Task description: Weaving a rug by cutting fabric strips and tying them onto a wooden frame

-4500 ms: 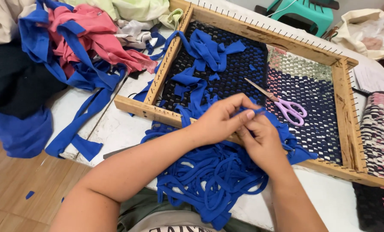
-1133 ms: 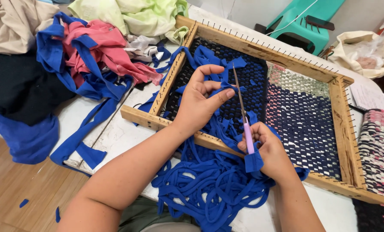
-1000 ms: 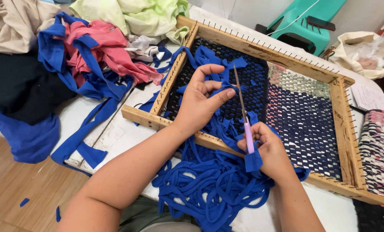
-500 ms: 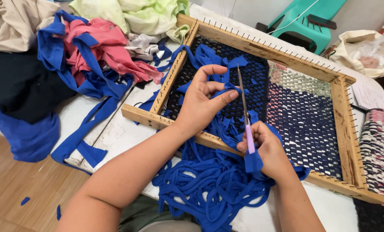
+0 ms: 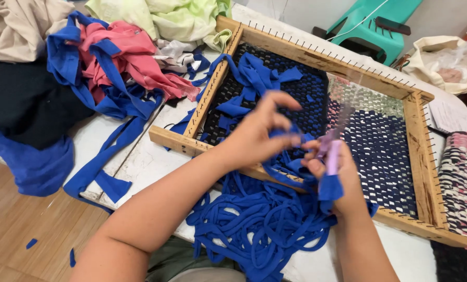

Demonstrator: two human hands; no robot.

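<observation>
Near me I see a pile of blue strips (image 5: 254, 224) on the table edge. My right hand (image 5: 338, 177) is shut around the purple scissors (image 5: 331, 151). My left hand (image 5: 259, 136) pinches one blue strip, fingers half curled. I think I am cutting. Next, line up the blades carefully. Behind sits the wooden frame (image 5: 416, 130).

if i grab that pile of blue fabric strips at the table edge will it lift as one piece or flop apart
The blue fabric strips lie in loose, tangled loops, so they would probably sag and trail rather than lift as one. They look soft and thin, likely light. Some hang over the table edge, so a push might slide them off.
</observation>
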